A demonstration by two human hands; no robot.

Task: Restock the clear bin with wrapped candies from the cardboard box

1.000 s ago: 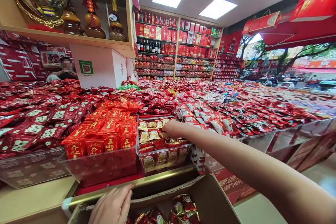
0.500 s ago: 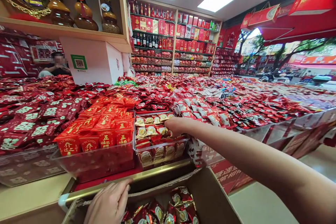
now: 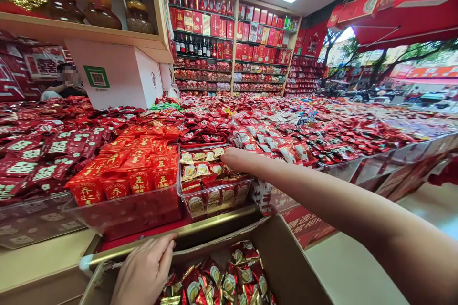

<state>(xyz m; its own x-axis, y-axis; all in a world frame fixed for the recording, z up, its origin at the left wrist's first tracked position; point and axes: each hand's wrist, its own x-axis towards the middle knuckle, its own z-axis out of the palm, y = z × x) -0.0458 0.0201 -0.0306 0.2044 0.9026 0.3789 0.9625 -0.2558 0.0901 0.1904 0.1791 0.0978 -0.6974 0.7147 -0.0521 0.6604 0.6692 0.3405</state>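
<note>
My right hand [image 3: 234, 158] reaches over the right side of a clear plastic bin [image 3: 214, 190] that holds rows of red and gold candy packets [image 3: 202, 170]. Its fingers point away and are mostly hidden, so what they hold cannot be made out. My left hand [image 3: 145, 269] rests on the back left edge of an open cardboard box [image 3: 286, 252], fingers together and curled over the rim. Inside the box lie several loose red and gold packets [image 3: 229, 281] of similar look.
Left of the bin stands another clear bin [image 3: 125, 214] with bright red packets. Heaped packets [image 3: 358, 128] stretch across the display to the right. A brass-coloured rail [image 3: 222, 221] runs between bins and box. A seated person [image 3: 66, 81] is at the far left.
The whole view has shifted slightly, with the bins and shelves a little higher and further left. My right hand has moved slightly toward the bin's back right part. My left hand stays on the box edge.
</note>
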